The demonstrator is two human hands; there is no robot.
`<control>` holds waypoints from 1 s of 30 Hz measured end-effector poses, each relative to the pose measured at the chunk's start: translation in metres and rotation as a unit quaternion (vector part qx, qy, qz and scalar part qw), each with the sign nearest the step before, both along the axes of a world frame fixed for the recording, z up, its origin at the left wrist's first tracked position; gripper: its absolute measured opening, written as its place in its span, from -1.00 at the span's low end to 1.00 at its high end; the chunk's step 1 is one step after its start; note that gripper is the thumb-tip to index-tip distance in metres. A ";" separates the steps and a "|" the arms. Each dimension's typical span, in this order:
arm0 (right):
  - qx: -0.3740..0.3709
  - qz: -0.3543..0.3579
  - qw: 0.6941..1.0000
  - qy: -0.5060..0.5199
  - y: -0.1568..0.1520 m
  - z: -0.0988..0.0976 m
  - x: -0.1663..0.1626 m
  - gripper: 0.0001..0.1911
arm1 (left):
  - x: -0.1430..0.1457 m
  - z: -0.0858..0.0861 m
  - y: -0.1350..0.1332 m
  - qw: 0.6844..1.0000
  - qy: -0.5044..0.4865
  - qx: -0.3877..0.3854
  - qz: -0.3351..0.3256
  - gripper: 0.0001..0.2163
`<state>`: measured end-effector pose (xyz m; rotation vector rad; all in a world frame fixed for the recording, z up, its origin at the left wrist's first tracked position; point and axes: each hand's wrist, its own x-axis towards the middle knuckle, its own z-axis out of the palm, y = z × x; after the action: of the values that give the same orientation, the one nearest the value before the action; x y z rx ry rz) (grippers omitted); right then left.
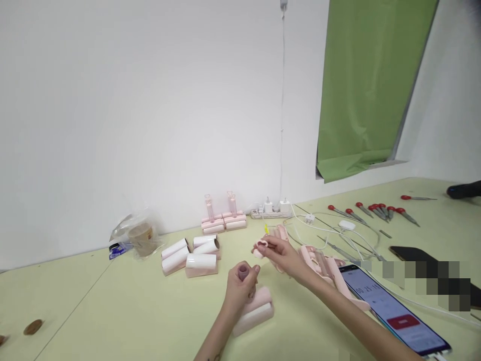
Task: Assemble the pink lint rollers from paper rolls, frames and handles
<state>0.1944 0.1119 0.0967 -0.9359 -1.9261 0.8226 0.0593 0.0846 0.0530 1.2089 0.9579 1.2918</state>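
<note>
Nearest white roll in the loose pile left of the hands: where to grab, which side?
Probably from above, pinching across the middle of the white roll: it lies on its side on the table, top and near face bare, while other rolls crowd close behind it.

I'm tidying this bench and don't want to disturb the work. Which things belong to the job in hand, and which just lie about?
Likely in the job: left hand gripping a pink tube; right hand pinching a pink heart piece; pink roller below the left hand; white rolls; pink handle pile.
Lying about: red screwdrivers; phone; power strip; bagged cup.
</note>
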 end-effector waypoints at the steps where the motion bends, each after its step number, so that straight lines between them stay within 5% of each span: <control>1: 0.004 0.017 1.000 0.004 -0.002 0.007 -0.006 -0.65 | 0.000 -0.002 0.001 1.000 -0.003 -0.004 0.001 -0.58; 6: 0.038 0.092 0.994 -0.044 -0.017 0.024 -0.024 -0.75 | -0.001 0.002 0.000 1.000 0.000 -0.023 0.005 -0.64; 20: 0.097 0.036 0.979 -0.178 -0.029 0.034 -0.020 -0.80 | -0.002 0.002 -0.004 0.999 -0.027 -0.010 -0.023 -0.75; 27: 0.024 0.106 0.991 -0.083 -0.021 0.027 -0.032 -0.79 | -0.007 -0.007 0.000 0.994 -0.097 0.001 -0.051 -0.50; 30: -0.065 0.183 0.979 -0.061 -0.024 0.024 -0.038 -0.66 | -0.002 -0.014 -0.001 0.991 -0.135 -0.013 -0.021 -0.40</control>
<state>0.1564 0.0878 0.1209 -0.7295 -2.2114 1.1359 0.0571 0.0841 0.0386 0.9994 0.7467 1.3644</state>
